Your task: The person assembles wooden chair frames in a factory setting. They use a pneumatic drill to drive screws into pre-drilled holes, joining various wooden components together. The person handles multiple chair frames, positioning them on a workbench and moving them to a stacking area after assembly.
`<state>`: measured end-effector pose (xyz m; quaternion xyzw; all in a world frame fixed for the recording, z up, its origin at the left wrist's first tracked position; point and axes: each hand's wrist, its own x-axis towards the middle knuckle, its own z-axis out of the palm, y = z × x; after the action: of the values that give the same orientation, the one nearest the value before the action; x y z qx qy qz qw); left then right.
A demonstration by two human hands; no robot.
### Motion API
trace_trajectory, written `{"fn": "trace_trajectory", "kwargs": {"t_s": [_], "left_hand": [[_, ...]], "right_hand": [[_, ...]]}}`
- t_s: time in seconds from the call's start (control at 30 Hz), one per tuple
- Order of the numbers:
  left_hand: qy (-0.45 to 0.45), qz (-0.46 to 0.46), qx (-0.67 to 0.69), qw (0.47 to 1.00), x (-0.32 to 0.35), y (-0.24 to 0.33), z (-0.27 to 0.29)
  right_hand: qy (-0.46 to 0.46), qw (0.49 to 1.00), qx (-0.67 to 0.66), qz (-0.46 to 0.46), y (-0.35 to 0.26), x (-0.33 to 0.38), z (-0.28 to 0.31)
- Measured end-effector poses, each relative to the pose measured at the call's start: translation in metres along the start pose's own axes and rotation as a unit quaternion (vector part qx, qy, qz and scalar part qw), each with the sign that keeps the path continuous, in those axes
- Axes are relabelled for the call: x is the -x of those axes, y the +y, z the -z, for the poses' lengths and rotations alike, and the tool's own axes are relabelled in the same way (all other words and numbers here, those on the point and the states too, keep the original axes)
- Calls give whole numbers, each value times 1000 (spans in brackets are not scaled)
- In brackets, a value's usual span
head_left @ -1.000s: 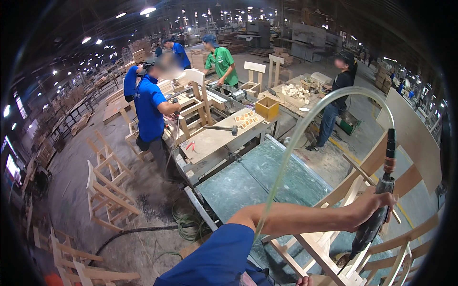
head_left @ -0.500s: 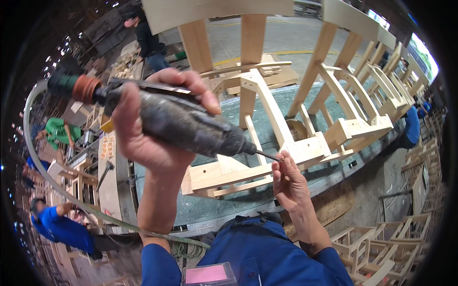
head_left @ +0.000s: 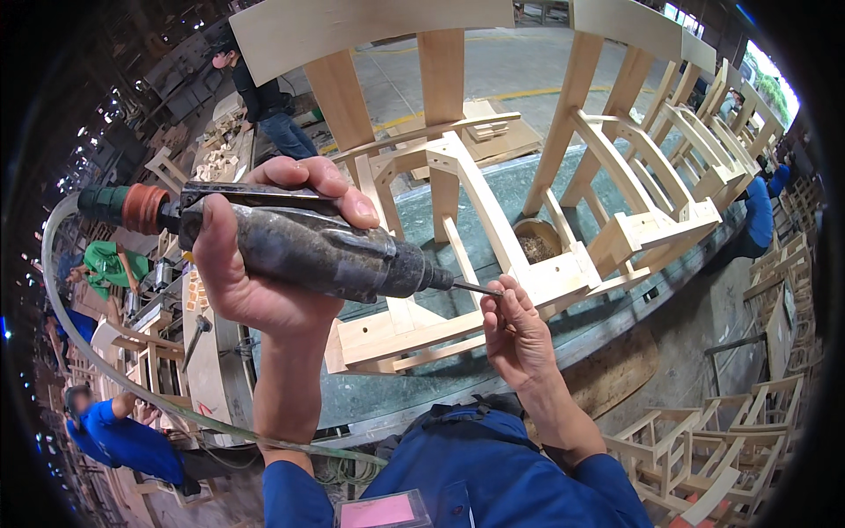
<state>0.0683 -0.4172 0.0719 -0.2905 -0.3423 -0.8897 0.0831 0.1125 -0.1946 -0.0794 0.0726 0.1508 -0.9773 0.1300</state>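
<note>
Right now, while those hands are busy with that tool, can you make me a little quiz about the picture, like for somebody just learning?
1. Pick one. Which hand is wrapped around the black driver?
A) left
B) right
C) neither

2. True or false? The pale hose joins the driver at the end opposite the bit.

3. Fill the gap. The round bowl stands on the ______ tabletop (a colour).

Key
1. A: the left hand.
2. True.
3. Green.
</note>
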Motion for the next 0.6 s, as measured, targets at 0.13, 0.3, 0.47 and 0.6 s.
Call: {"fn": "trace_trajectory", "kwargs": {"t_s": [0.13, 0.3, 0.47, 0.6], "left_hand": [[-41, 1, 5, 999, -2, -5, 0], [-71, 5, 2, 997, -4, -10, 2], [11, 49, -67, 996, -29, -4, -5], [75, 95, -194, 974, -71, -20, 0]], "right_hand": [[3, 1000, -3, 14, 0, -3, 3], [11, 1000, 13, -11, -4, 1, 5], [23, 976, 124, -176, 5, 36, 39], [83, 966, 155, -189, 31, 41, 70]]}}
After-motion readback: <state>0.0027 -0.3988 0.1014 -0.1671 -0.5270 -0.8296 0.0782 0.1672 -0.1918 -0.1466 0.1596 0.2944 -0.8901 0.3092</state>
